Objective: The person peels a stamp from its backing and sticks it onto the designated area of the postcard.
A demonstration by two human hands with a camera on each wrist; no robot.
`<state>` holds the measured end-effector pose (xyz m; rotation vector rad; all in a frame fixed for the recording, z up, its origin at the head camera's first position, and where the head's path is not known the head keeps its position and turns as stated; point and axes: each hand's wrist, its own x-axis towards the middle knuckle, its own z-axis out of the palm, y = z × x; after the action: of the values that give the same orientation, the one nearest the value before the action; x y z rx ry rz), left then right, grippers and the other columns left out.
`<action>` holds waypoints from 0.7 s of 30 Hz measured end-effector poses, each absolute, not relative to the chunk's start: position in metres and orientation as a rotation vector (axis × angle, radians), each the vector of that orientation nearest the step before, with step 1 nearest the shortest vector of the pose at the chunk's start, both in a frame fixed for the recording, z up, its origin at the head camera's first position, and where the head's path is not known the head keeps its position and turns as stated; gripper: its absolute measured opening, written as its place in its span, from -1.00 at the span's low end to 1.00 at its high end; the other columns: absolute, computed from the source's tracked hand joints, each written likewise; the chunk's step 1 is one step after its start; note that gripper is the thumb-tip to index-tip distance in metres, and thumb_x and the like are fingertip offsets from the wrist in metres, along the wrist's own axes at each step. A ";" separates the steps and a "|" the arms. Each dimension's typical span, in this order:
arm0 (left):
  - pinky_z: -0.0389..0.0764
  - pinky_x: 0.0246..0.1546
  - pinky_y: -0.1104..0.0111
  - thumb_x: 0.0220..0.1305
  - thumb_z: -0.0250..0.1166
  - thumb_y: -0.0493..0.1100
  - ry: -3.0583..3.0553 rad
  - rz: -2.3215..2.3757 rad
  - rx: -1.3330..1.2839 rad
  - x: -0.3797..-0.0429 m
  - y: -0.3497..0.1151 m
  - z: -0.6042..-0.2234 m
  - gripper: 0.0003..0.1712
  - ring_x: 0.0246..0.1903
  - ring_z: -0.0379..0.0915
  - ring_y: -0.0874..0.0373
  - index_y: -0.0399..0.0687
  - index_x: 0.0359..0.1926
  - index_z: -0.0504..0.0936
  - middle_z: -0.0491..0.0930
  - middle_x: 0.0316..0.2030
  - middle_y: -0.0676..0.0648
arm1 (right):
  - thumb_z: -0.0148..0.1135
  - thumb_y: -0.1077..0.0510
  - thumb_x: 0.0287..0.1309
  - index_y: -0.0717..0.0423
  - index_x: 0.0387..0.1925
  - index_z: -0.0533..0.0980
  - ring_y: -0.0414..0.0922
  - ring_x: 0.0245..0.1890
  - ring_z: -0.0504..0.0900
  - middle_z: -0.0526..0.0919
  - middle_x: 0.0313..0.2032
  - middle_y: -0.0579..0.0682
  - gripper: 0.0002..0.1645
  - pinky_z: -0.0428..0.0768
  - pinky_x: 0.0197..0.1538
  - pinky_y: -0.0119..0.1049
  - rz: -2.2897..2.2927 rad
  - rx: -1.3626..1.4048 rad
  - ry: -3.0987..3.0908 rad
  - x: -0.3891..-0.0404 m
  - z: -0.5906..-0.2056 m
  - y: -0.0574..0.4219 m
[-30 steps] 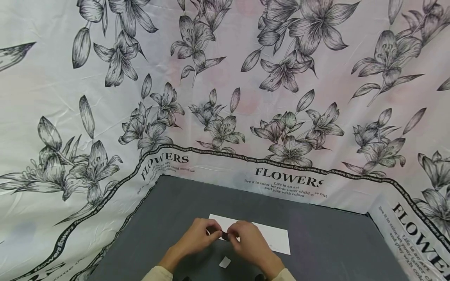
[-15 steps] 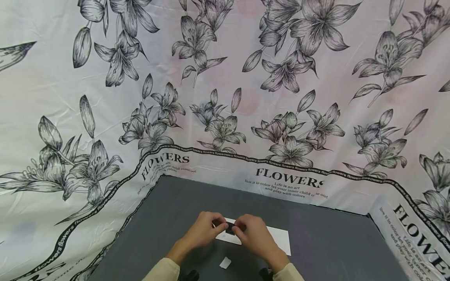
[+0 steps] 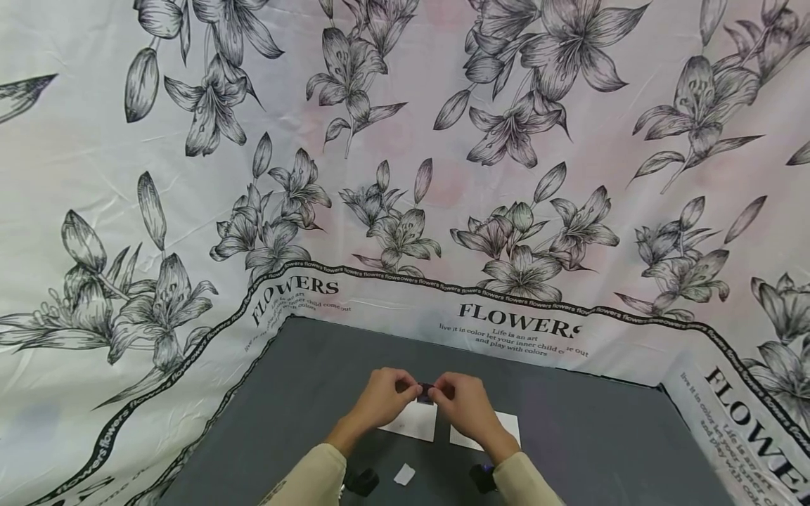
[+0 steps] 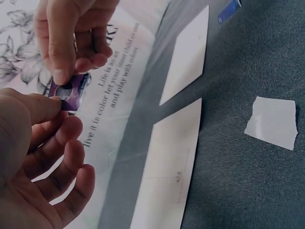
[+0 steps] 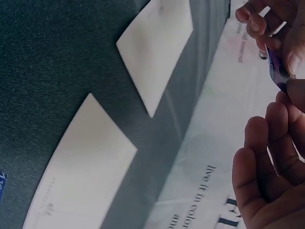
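Observation:
Both hands meet above the far edge of two white cards in the head view. Between them is a small glossy purple printed square (image 4: 71, 98) with a dark and pale picture. My left hand (image 3: 384, 397) pinches one edge between thumb and index finger, its other fingers loosely bent. My right hand (image 3: 465, 404) pinches the opposite edge the same way. Below the hands lie the left white card (image 3: 410, 425) and the right white card (image 3: 508, 424), a gap between them. The right hand covers part of the right card. Faint small print shows on one card (image 4: 167, 176).
A torn white paper scrap (image 3: 404, 474) lies on the dark grey cloth nearer the body. A small blue printed piece (image 4: 229, 11) sits close by. Black wrist cameras (image 3: 362, 482) hang under the sleeves. A flower-printed curtain (image 3: 405, 211) closes off the back and sides.
Both hands have moved away from the body and slightly right, still holding the purple square. More of the white cards now shows, with the gap between them uncovered.

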<state>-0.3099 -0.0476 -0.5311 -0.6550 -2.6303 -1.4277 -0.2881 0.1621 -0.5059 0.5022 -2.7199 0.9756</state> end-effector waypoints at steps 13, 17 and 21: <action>0.53 -0.44 0.37 0.49 0.45 -0.14 -2.750 -1.321 -0.496 -0.324 -0.028 -0.552 -0.84 -0.46 0.50 0.30 -0.08 -0.29 0.81 0.70 -0.41 0.07 | 0.41 0.10 0.43 0.04 -0.32 0.71 -0.21 -0.43 0.52 0.68 -0.40 -0.13 -0.84 0.49 -0.36 -0.28 1.175 0.358 -2.841 -0.308 -0.537 0.172; 0.50 -0.47 0.39 0.48 0.46 -0.17 -2.762 -1.312 -0.491 -0.329 -0.024 -0.560 -0.82 -0.48 0.48 0.30 -0.12 -0.32 0.81 0.70 -0.43 0.05 | 0.40 0.10 0.42 0.06 -0.33 0.71 -0.20 -0.43 0.52 0.68 -0.40 -0.11 -0.83 0.48 -0.36 -0.27 1.185 0.320 -2.853 -0.314 -0.546 0.173; 0.50 -0.50 0.35 0.44 0.47 -0.20 -2.741 -1.320 -0.502 -0.333 -0.022 -0.565 -0.82 -0.51 0.48 0.25 -0.13 -0.36 0.81 0.70 -0.45 0.02 | 0.40 0.11 0.41 0.09 -0.35 0.70 -0.18 -0.46 0.51 0.66 -0.44 -0.10 -0.81 0.46 -0.38 -0.26 1.202 0.265 -2.874 -0.317 -0.555 0.172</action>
<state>-0.3334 -0.0217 -0.5649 -0.5017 -2.7408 -1.3198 -0.3171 0.1722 -0.5548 0.2649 -2.8741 1.2019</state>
